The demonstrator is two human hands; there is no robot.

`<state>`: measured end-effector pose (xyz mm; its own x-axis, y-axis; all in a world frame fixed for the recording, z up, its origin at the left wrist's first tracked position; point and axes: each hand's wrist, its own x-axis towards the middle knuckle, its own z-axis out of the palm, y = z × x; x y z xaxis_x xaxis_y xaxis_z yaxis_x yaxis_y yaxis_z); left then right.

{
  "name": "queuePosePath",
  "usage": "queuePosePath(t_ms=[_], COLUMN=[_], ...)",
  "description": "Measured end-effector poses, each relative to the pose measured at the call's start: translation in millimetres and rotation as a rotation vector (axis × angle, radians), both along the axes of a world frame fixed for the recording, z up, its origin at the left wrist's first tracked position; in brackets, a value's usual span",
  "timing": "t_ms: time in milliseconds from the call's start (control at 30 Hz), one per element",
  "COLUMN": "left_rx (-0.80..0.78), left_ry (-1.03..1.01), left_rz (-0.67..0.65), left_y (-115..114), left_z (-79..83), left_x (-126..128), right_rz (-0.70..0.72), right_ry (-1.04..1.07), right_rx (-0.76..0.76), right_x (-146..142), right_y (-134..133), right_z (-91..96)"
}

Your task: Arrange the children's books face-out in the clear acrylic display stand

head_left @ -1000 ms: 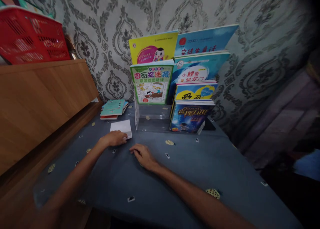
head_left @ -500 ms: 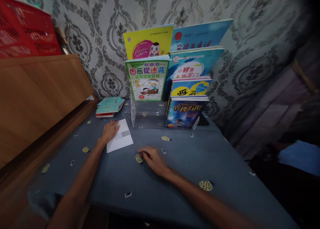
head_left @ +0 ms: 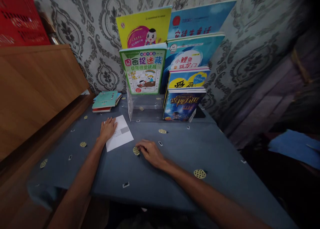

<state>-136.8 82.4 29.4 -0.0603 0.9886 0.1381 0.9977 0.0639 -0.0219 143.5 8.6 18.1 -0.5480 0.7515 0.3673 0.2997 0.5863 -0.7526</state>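
My left hand (head_left: 108, 129) lies flat, fingers stretched out, on the left part of a thin white booklet (head_left: 121, 136) that rests on the blue-grey cloth-covered table (head_left: 175, 155). My right hand (head_left: 150, 151) rests palm down on the cloth to the right of the booklet, fingers loosely curled, holding nothing. Behind both hands a clear acrylic rack (head_left: 145, 109) holds several children's books, among them a green-covered one (head_left: 142, 69) and a dark blue one (head_left: 182, 105).
A small stack of teal books (head_left: 105, 101) lies at the back left of the table. A wooden cabinet (head_left: 35, 88) borders the left side, with a red basket (head_left: 17, 18) on top. Patterned wallpaper is behind. A blue sheet (head_left: 295, 149) lies off to the right.
The white booklet went from being lifted at its near edge to lying flat, with my left hand now spread on it. My right hand stayed on the cloth. The view shifted down slightly.
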Motion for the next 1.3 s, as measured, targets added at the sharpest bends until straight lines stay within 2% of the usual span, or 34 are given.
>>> queuePosePath(t_ms=[200,367,533,933,1100,1300], left_rx=[-0.006,-0.032,-0.033,-0.118,-0.132,-0.146], left_ry=[0.021,0.103,0.167,0.120,0.130,0.130], left_rz=[0.034,0.052,0.042,-0.005,-0.037,-0.049], left_y=[-14.1,-28.9,-36.8,-39.9,-42.9,-42.8], left_z=[8.6,27.1,39.0,36.9,34.0,34.7], left_x=[15.3,35.9,53.1,69.6,76.6,79.5], right_rz=[0.025,0.069,0.031,0.068,0.044,-0.016], right_ry=[0.009,0.023,0.011,-0.217,-0.208,-0.346], right_rx=[0.046,0.115,0.251,0.432,0.391,0.369], right_x=[0.9,0.2,-0.5,1.1,0.8,-0.3], right_y=[-2.8,-6.2,-8.8,-16.0,-13.4,-7.1], right_z=[0.8,-1.6,-0.6,8.3,7.1,2.0])
